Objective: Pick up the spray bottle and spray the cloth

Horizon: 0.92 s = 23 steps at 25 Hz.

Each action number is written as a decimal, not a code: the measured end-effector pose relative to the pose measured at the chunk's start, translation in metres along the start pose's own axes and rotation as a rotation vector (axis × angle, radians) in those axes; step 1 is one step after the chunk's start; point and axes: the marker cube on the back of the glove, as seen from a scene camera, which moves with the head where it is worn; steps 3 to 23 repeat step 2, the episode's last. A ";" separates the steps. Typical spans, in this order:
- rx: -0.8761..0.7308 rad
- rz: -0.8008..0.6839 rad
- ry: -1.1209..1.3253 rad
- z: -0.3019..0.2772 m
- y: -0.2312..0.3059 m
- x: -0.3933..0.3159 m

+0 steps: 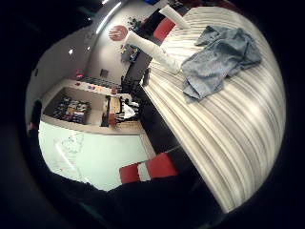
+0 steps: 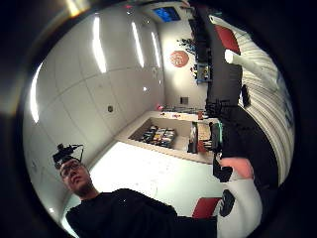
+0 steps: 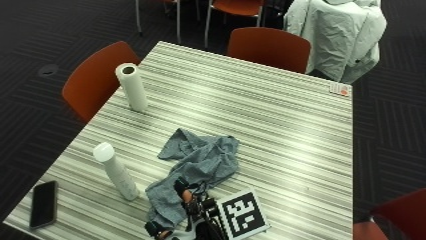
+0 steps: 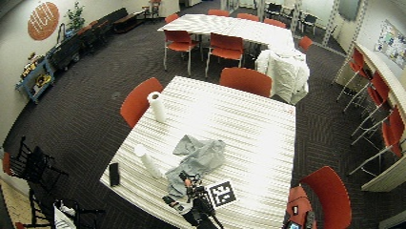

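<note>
Step in hand: reaching, nothing picked up yet. Right hand (image 3: pixel 190 200) is hovering at the table's (image 3: pixel 279 125) near edge, over the cloth's (image 3: pixel 200 160) near end; whether its fingers are curled or straight, cannot tell. Bottle (image 3: pixel 116 172) is standing upright just beside the cloth, on the side toward the phone (image 3: pixel 43 202), untouched. Paper roll (image 3: pixel 133 86) is standing well beyond the cloth. Next move, likely: hand crossing from cloth to bottle, wrapping around its body, lifting, nozzle aiming back at cloth.

The right hand (image 3: pixel 190 202), in a black glove, is at the near counter edge. Can't tell if the fingers are curled.
</note>
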 end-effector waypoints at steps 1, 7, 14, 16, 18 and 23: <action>-0.037 0.019 0.045 0.010 0.009 0.001; -0.052 0.030 0.066 0.015 0.013 0.002; -0.052 0.030 0.066 0.015 0.013 0.002; -0.052 0.030 0.066 0.015 0.013 0.002; -0.052 0.030 0.066 0.015 0.013 0.002; -0.052 0.030 0.066 0.015 0.013 0.002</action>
